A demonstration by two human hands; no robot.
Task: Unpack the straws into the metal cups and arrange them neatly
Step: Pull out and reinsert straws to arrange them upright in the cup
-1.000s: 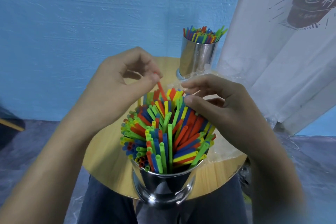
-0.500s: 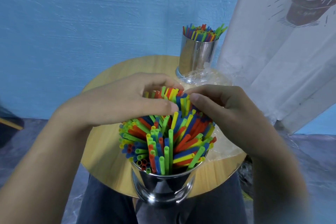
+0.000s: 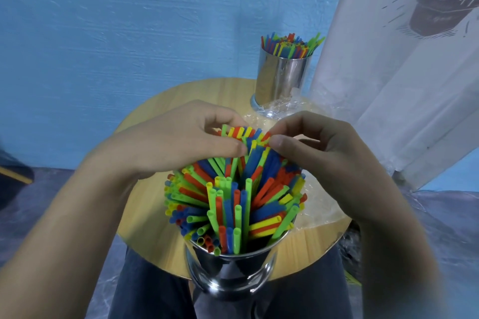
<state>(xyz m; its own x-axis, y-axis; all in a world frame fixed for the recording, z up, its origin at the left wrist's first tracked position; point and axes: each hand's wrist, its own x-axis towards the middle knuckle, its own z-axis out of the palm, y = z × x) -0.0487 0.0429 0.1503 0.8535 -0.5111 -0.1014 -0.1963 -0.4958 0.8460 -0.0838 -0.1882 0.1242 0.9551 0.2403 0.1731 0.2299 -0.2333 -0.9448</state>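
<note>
The left hand (image 3: 181,142) and right hand (image 3: 318,153) pinch multicoloured plastic straws (image 3: 233,197), frame centre.
Thumbs and fingers close on the far tips; the bundle fans from a shiny metal cup (image 3: 230,274) at lower centre. A second filled metal cup (image 3: 281,77) stands upper right on the round wooden table (image 3: 155,228), beside clear wrap (image 3: 282,109).

My left hand (image 3: 181,142) and right hand (image 3: 318,155) cover the far tips of the straws (image 3: 233,197), so I cannot tell how many each one pinches. The lower part of the straws is hidden inside the near cup (image 3: 233,274), and its foot is blurred. Both my forearms are soft and cut by the bottom edge. The wrap (image 3: 282,108) goes partly behind my right hand. The print on the banner (image 3: 388,85) is cut at the top corner, and I cannot read it.
</note>
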